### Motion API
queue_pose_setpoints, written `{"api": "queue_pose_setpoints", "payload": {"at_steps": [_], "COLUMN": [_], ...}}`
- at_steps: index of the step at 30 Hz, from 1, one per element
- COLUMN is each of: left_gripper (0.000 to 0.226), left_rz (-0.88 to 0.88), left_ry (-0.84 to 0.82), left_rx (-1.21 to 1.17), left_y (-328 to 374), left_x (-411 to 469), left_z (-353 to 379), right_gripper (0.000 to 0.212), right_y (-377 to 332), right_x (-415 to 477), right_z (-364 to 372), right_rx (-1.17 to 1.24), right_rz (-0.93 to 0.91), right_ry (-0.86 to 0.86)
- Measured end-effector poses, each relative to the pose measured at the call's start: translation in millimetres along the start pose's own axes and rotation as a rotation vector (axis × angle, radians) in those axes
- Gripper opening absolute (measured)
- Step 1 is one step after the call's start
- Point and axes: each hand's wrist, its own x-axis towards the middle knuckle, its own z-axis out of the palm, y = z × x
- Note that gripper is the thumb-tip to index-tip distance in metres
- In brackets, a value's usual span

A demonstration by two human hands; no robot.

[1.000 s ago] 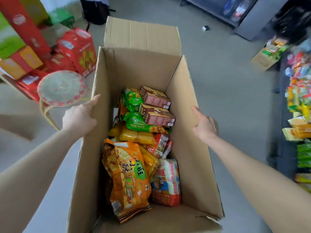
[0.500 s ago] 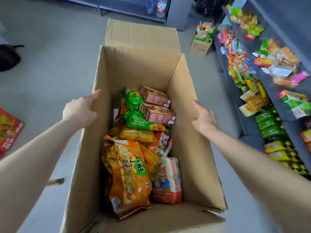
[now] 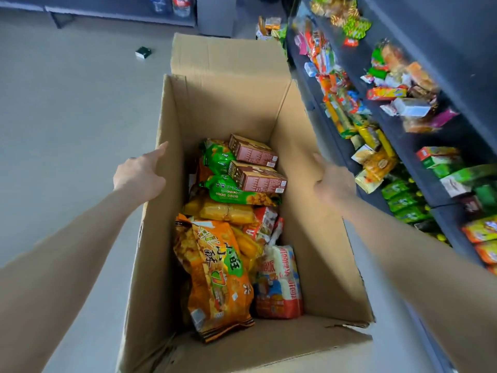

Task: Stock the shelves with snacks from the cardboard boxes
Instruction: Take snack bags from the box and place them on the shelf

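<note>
Orange bag: Chinese characters "旺", "小酥"; other pack labels unreadable.
</note>
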Motion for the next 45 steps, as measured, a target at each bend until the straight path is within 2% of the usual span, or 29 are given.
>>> {"api": "queue_pose_setpoints", "payload": {"at_steps": [7,13,22,28,36,45], "left_gripper": [0.088,0.084,0.089,0.095,0.096,0.096], "left_rz": [0.114,0.083,0.115,0.152,0.081,-0.045], "left_ry": [-0.02,-0.031,-0.09,-0.127,-0.146,-0.213], "left_rx": [0.089,0.113,0.095,0.078,-0.01,-0.107], "left_y": [127,238,352,432,525,593], "left_x": [195,349,590,714,839,886], "left_z": [-15,-16,-6,14,90,228], "right_gripper": [0.073,0.072,0.074,0.079,0.081,0.078], "right_y": [21,17,26,59,116,183], "right_x": [191,364,609,754,932,1063], "right_z": [-22,-48,-64,-48,-24,40], "right_rx": [-0.058,-0.045,-0.088,-0.014,-0.052,-0.169], "right_rz": [0.055,0.085,0.151,0.268,0.202,0.172], "right_ry": [-0.007,0.01,0.034,0.032,-0.023,-0.115]}}
